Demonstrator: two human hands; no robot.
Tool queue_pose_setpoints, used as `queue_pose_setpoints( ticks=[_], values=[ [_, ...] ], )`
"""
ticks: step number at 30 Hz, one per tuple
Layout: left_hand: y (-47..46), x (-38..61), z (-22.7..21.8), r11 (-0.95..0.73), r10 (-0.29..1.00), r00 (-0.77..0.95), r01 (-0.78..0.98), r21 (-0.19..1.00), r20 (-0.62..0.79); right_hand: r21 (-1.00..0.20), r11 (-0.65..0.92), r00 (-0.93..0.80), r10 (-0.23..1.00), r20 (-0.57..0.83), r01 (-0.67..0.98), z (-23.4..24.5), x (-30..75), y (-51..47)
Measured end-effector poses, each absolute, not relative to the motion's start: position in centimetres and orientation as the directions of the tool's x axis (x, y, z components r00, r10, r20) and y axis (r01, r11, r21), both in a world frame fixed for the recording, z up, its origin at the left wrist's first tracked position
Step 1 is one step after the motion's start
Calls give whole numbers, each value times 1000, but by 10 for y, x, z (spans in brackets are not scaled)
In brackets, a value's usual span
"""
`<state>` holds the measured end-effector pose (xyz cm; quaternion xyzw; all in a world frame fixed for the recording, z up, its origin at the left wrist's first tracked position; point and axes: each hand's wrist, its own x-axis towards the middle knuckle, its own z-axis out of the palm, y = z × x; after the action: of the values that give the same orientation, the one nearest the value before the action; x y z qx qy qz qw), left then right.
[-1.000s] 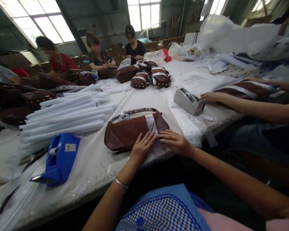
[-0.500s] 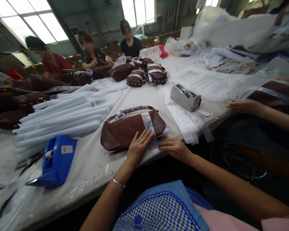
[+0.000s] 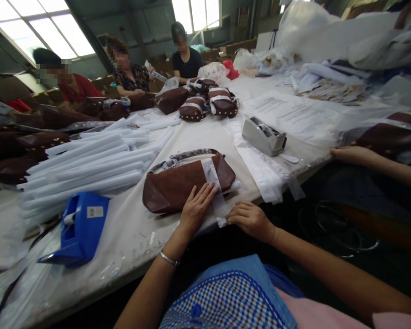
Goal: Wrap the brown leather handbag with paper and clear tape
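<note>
A brown handbag (image 3: 174,185) lies on the table in front of me, its wrapped handle (image 3: 192,156) toward the far side. Across its right part runs a pale translucent plastic strip (image 3: 220,209), whose loose end reaches the table's near edge. My left hand (image 3: 199,203) rests flat on the bag's near side, fingers stretched out and their tips on the strip. At the strip's near end, my right hand (image 3: 251,222) has its fingers closed together on the strip's edge. The fingertips' exact hold is partly hidden.
A blue tape dispenser (image 3: 82,228) and several white rolls (image 3: 89,169) lie to the left. A grey tape dispenser (image 3: 263,135) stands beyond my right hand. Several brown bags (image 3: 222,103) are piled at the back. A co-worker's hand (image 3: 354,154) is at the right; several people sit opposite.
My right hand has shifted slightly toward me, and the strip's loose end shows more plainly. My left hand stays on the bag. The co-worker's hand at the right has moved slightly.
</note>
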<state>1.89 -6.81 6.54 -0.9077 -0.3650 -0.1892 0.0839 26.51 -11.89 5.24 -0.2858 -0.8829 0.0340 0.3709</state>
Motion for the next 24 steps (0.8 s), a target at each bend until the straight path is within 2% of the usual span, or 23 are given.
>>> queue_pose_setpoints(
  ticks=[5, 9, 13, 17, 20, 24],
  values=[
    [-69, 20, 65, -714, 632, 658, 700, -22, 410, -292, 824, -562, 549, 618, 485, 49, 265, -144],
    [-69, 21, 65, -712, 633, 659, 701, -28, 407, -305, 816, -541, 560, 627, 491, 66, 266, -142],
    [-69, 21, 65, -713, 628, 658, 700, -31, 415, -222, 765, -433, 549, 715, 605, 89, 256, -115],
    [-69, 21, 64, -716, 619, 658, 697, -35, 429, -135, 709, -457, 575, 679, 693, 95, 247, -91],
    [-69, 20, 64, -715, 621, 655, 699, -32, 431, -118, 753, -512, 545, 664, 648, 92, 252, -88],
    [-70, 21, 65, -714, 630, 651, 700, -14, 424, -217, 814, -517, 522, 678, 538, 88, 264, -95]
  ],
)
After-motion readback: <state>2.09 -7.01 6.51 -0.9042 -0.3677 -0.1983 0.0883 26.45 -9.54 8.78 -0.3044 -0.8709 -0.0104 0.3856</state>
